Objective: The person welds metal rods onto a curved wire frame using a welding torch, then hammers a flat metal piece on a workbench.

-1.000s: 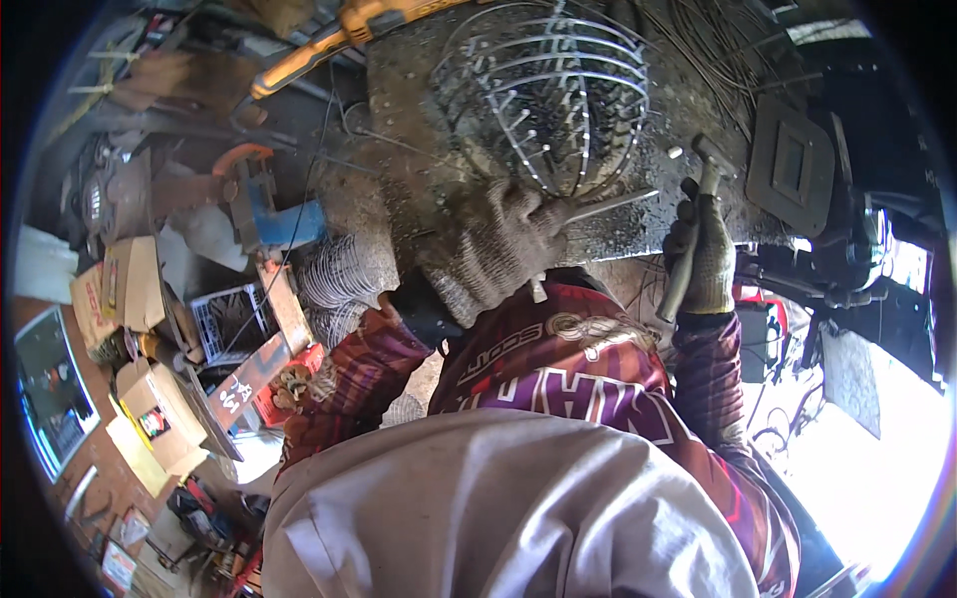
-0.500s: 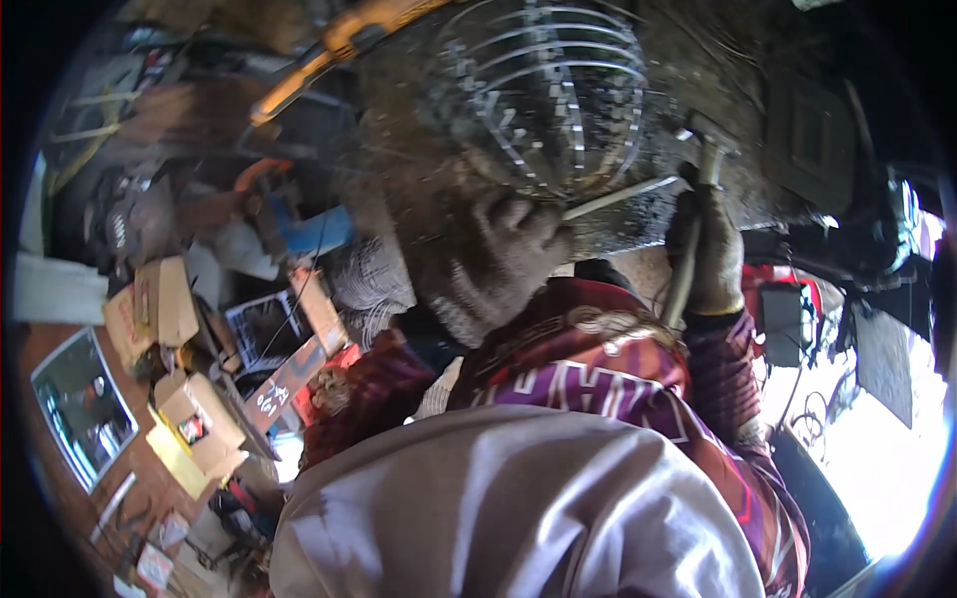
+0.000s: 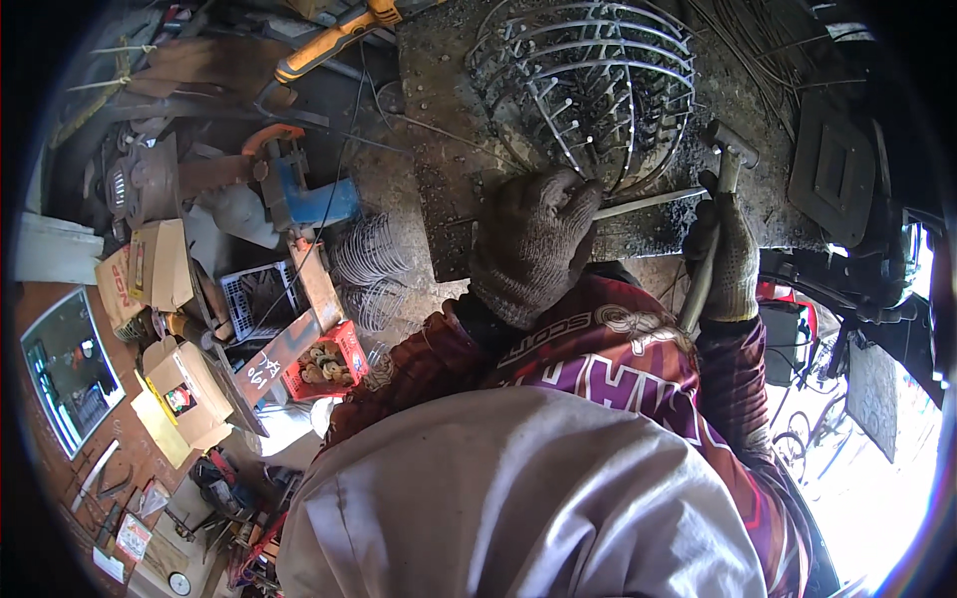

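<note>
My left hand (image 3: 530, 244), in a grey knit work glove, is closed at the near end of a wire cage (image 3: 630, 108). From its fingers a thin pale metal rod (image 3: 653, 202) sticks out to the right, low over the dark workbench (image 3: 449, 130). The cage is a dome of curved metal bars with short pegs along its ribs. My right hand (image 3: 734, 261), also gloved, grips the wooden handle of a hammer (image 3: 729, 171). The hammer's head is up past the hand, near the rod's tip, and its handle end reaches back toward my shirt.
An orange-and-black power tool (image 3: 334, 45) lies at the far left. Left of the bench are coiled wire (image 3: 371, 249), a blue metal tool (image 3: 321, 199), a red crate (image 3: 344, 364) and cardboard boxes (image 3: 184, 389). A dark plate (image 3: 835, 164) and loose rods (image 3: 753, 55) are at the right.
The view has shifted, so the bench and cage appear farther right, and the picture is sharper. My left hand's fingers look more curled; my right hand still holds the hammer.
</note>
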Action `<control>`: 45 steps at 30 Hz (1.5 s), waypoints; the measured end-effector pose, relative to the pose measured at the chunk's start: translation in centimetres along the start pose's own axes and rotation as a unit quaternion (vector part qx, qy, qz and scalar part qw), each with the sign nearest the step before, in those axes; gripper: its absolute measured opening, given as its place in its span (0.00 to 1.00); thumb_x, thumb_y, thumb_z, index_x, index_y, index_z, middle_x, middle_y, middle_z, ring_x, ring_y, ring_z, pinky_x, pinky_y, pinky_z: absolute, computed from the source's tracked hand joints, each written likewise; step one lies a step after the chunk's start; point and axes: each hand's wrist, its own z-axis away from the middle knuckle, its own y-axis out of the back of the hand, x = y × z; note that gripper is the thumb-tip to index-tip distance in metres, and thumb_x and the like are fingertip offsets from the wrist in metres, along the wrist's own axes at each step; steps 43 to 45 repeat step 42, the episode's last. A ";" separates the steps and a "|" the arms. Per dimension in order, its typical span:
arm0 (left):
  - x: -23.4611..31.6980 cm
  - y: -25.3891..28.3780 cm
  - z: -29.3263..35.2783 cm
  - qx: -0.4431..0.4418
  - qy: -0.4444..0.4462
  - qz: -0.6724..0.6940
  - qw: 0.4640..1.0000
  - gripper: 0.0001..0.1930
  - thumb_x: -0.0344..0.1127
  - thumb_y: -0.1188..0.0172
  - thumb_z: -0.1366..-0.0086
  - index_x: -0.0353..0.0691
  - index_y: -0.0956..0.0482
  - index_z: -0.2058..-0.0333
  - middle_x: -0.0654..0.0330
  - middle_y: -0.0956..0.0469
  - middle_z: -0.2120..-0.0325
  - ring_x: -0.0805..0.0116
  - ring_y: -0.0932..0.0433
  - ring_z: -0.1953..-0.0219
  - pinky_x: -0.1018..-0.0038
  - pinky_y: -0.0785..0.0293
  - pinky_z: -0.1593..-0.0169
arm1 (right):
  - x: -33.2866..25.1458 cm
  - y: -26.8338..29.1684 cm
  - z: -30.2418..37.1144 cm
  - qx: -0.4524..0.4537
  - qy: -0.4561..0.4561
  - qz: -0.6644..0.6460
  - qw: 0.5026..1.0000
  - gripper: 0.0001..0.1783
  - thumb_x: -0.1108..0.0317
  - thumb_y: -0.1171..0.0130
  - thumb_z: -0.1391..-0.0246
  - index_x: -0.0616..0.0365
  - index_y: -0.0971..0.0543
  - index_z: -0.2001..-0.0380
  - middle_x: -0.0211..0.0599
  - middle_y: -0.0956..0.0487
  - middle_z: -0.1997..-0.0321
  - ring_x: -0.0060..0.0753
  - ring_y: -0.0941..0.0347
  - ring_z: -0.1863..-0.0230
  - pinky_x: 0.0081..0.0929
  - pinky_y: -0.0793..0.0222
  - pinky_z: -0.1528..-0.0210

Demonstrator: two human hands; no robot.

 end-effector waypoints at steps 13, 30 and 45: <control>-0.8 -0.8 -1.7 -0.023 -0.052 0.026 0.998 0.15 0.36 0.32 0.44 0.43 0.17 0.57 0.56 0.19 0.61 0.50 0.24 0.48 0.49 0.30 0.43 | 0.1 -0.8 0.2 0.081 0.007 0.081 0.993 0.24 0.53 0.48 0.25 0.59 0.25 0.38 0.22 0.26 0.70 0.17 0.31 0.78 0.19 0.33 0.77; 0.2 -0.3 -2.6 -0.113 -0.086 -0.015 0.990 0.17 0.27 0.36 0.37 0.40 0.17 0.49 0.52 0.17 0.55 0.46 0.22 0.47 0.52 0.28 0.39 | -0.5 -2.3 -1.5 0.030 -0.026 0.027 0.999 0.15 0.59 0.47 0.28 0.62 0.26 0.52 0.35 0.21 0.69 0.26 0.25 0.79 0.26 0.24 0.78; 0.2 -0.5 -2.5 -0.119 -0.080 -0.027 0.989 0.19 0.30 0.34 0.37 0.43 0.17 0.46 0.53 0.17 0.52 0.47 0.22 0.45 0.52 0.28 0.37 | -1.5 -3.0 -1.1 0.109 0.019 0.029 0.993 0.19 0.58 0.44 0.28 0.61 0.27 0.45 0.38 0.20 0.67 0.30 0.22 0.79 0.31 0.19 0.76</control>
